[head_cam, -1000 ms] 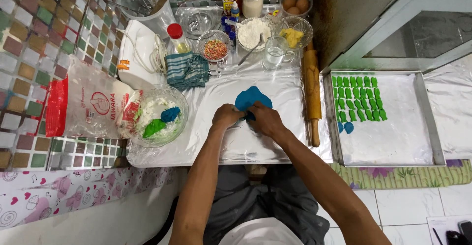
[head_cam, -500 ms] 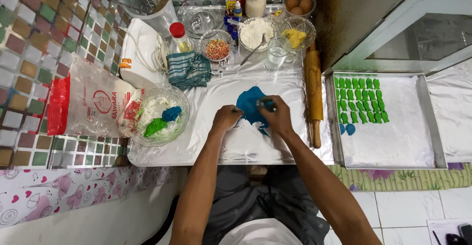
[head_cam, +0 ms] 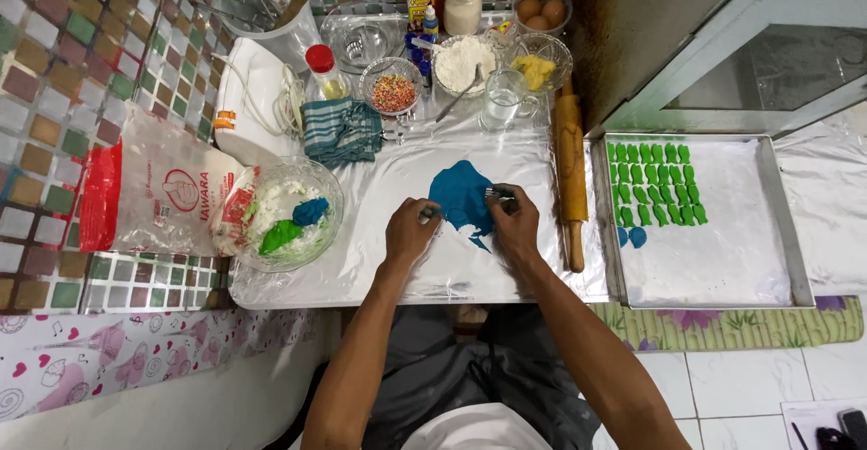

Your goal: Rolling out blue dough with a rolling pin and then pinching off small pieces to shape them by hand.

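Working a flat sheet of blue dough (head_cam: 462,193) at the middle of a plastic-covered table (head_cam: 361,269), a person keeps to the open strip near the front edge. A wooden rolling pin (head_cam: 569,175) lies at 3 o'clock of the dough, a glass bowl (head_cam: 330,193) of coloured dough lumps at 9 o'clock. The right hand (head_cam: 515,224) pinches a small metal cutter (head_cam: 498,195) against the dough's right edge, fingers curled narrow. The left hand (head_cam: 411,231) rests half-closed at the dough's lower left edge; whether it holds anything cannot be told. Both forearms reach up from 6 o'clock.
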